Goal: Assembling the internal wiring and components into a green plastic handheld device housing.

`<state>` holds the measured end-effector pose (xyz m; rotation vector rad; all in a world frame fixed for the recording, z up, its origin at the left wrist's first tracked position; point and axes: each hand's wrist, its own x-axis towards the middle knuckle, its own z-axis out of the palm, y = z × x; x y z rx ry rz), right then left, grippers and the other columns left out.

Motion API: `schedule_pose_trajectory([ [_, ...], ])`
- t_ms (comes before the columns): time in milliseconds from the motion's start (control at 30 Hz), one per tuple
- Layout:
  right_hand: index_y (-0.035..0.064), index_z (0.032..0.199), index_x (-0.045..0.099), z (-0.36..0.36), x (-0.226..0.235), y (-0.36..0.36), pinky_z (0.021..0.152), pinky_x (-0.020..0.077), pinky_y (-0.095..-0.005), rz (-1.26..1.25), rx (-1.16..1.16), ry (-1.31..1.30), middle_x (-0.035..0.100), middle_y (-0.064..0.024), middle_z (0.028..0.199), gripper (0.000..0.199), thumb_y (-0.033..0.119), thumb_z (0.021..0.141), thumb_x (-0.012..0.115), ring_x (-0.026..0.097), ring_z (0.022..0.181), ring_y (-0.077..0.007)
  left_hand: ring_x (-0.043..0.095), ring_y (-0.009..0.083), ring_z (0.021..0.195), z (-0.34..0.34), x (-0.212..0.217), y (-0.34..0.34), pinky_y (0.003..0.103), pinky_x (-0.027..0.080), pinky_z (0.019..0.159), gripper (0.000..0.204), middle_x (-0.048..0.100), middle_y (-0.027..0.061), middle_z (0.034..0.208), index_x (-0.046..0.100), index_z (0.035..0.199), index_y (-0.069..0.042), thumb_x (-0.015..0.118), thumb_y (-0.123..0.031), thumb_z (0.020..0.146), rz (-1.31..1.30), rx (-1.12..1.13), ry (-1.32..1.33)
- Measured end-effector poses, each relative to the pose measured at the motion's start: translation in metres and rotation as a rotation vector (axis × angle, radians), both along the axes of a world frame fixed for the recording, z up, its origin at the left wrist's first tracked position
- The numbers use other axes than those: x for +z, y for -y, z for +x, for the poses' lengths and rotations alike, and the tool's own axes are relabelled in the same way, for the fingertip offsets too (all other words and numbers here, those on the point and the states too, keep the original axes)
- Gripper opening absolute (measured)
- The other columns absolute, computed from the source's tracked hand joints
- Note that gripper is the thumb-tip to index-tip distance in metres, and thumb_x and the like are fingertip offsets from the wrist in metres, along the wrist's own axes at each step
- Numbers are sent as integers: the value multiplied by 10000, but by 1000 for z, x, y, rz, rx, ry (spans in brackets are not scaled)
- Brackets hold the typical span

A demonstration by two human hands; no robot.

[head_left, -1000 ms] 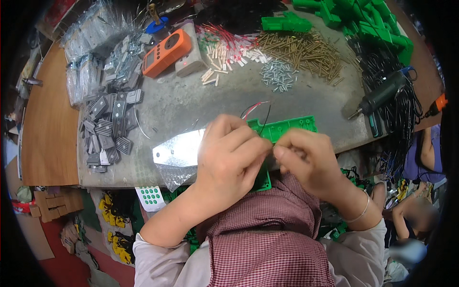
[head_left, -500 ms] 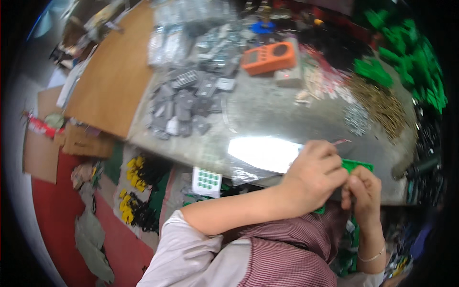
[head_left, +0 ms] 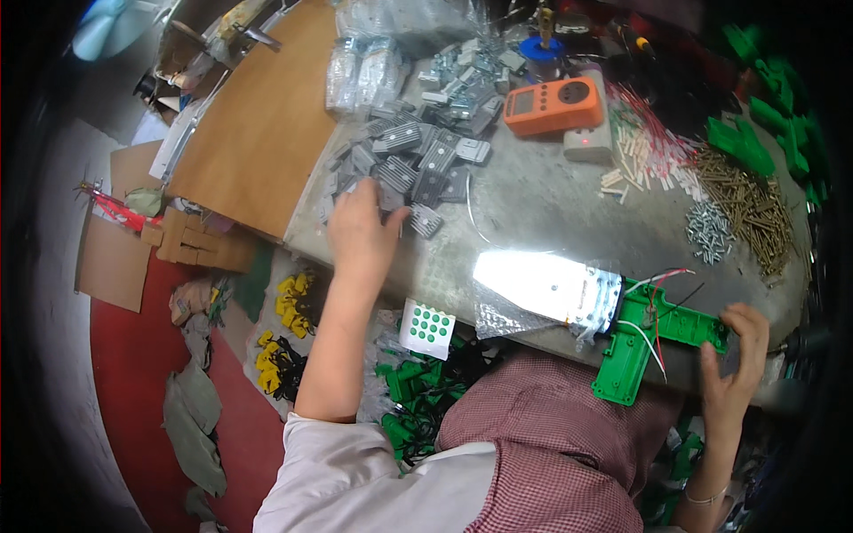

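Note:
My left hand (head_left: 362, 226) reaches onto a pile of grey ribbed plates (head_left: 429, 160), thumb spread away from the fingers. Its fingertips lie among the plates, so whether one is gripped is hidden. Close to my right hand (head_left: 737, 360), at the table's near edge, rests an open green plastic housing (head_left: 626, 360). Thumb and fingers of that hand are apart at the housing's right end, seemingly touching it. Red, white and black wires (head_left: 657, 329) stick out of the housing. A flat, brightly glaring piece (head_left: 538, 282) joins its left side, with clear plastic film (head_left: 506, 322) underneath.
An orange meter (head_left: 553, 107) leans by a white socket block (head_left: 588, 142). Brass screws (head_left: 751, 209), silver screws (head_left: 709, 233) and wires with white ends lie at the right. A wooden board (head_left: 258, 115) covers the left side. A sheet of green stickers (head_left: 428, 329) is at the near edge.
My left hand has left the housing and moved far left to the grey plates. My right hand has shifted right and its fingers have spread. The view has shifted, and the green housing now shows.

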<state>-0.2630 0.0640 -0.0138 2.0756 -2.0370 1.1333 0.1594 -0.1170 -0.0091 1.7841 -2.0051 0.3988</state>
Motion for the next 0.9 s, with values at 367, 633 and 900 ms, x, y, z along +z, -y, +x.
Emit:
schedule_pose_trajectory([
  [367,14,1140,623,10,-3,2,962,432,-453,19,121,-28,606,-170,1154,484,140,689,745,569,1062,-377,674,241,755,-14,33,-25,337,529,677,317,688,129,893,684,1063,-17,743,-54,754,-39,-250,-305],
  [633,23,1164,623,13,-3,8,930,451,-438,24,170,-64,610,-160,1154,503,142,695,762,570,1051,-366,605,325,777,-74,27,-67,401,496,686,447,603,153,889,629,1176,-1,698,-4,735,278,-735,-162],
  [900,19,1144,631,8,-11,12,880,479,-414,-2,151,20,615,-161,1107,450,130,731,769,581,1009,-347,657,308,936,-87,19,-93,364,516,803,694,654,193,1082,503,1342,4,789,-20,710,379,-766,-375],
])
